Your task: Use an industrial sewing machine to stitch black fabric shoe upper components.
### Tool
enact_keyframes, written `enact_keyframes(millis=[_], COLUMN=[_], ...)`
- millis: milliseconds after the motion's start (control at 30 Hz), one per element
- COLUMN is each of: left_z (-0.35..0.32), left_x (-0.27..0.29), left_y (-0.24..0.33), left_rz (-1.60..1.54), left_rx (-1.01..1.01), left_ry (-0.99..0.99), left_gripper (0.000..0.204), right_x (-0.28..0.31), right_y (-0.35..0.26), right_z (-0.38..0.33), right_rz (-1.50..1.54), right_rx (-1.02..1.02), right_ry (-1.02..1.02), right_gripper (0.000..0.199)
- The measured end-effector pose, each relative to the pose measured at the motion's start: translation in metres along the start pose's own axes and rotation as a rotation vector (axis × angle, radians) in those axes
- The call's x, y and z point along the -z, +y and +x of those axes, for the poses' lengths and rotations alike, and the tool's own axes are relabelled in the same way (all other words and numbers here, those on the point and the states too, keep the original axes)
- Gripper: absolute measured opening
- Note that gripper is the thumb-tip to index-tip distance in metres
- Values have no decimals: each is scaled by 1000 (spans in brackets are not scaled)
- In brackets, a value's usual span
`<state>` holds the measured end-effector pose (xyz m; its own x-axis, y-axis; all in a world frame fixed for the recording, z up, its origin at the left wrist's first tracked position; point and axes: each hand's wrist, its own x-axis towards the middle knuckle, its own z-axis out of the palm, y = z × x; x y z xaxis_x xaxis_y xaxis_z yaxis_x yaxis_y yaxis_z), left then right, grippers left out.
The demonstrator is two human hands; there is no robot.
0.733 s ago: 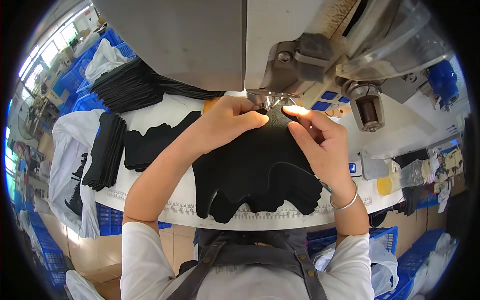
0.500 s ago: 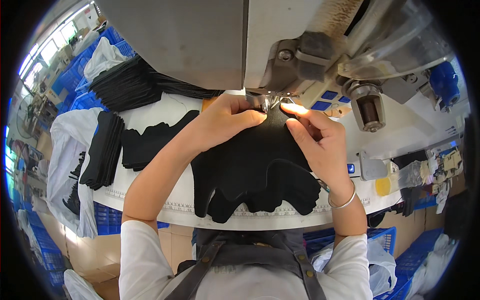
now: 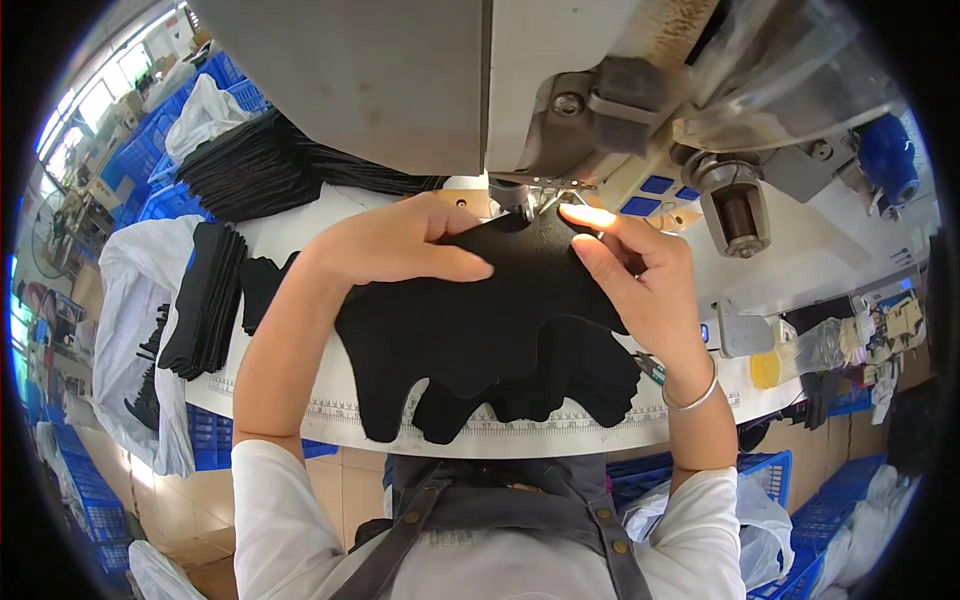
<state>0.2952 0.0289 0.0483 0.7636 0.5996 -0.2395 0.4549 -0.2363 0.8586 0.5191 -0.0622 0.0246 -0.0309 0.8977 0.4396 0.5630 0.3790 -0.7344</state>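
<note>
A sewing machine (image 3: pixel 390 80) fills the upper middle, its lit presser foot (image 3: pixel 528 205) down by a black leather-like cut piece (image 3: pixel 450 320) with a wavy outline. My left hand (image 3: pixel 405 240) grips the piece's upper left edge, thumb lying on top and the fingertips partly hidden. On the other side my right hand (image 3: pixel 645 270) holds the right edge close to the foot, index finger stretched toward the needle area and thumb below it. More black cut pieces (image 3: pixel 590 385) lie under the right part of the held piece.
Stacks of black pieces (image 3: pixel 250 170) lie behind and left, with another upright bundle (image 3: pixel 203 300) beside a white bag (image 3: pixel 125 260). A thread spool (image 3: pixel 738 220) sits at the right of the machine. A printed ruler strip (image 3: pixel 335 408) runs along the table's front edge.
My left hand has moved left, away from the presser foot, and opened its thumb wider. The black piece has swung left with it. My right hand has stayed nearly in place.
</note>
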Motion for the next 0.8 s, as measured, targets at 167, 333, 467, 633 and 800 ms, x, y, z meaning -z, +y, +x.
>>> enact_keyframes(millis=[167,333,467,633,800], left_z=[-6,-7,-4,-3,-7], left_x=[-6,-18,-18,-26,-43], left_y=[-6,-3,-5,-4,3], left_rz=[-269,-353,-358,-373,-619], left_rx=[-86,-91,-101,-114,-126], left_ry=[32,117,143,193,285], left_gripper=[29,29,27,25,22], right_x=[-4,-5,-4,-7,-13], right_y=[-1,-3,-4,-6,-16], right_z=[2,-5,-16,-33,-57], right_rz=[-303,-356,-446,-426,-278], right_rx=[257,316,379,450,383], right_ry=[245,343,390,398,304], right_gripper=[22,20,25,29,30])
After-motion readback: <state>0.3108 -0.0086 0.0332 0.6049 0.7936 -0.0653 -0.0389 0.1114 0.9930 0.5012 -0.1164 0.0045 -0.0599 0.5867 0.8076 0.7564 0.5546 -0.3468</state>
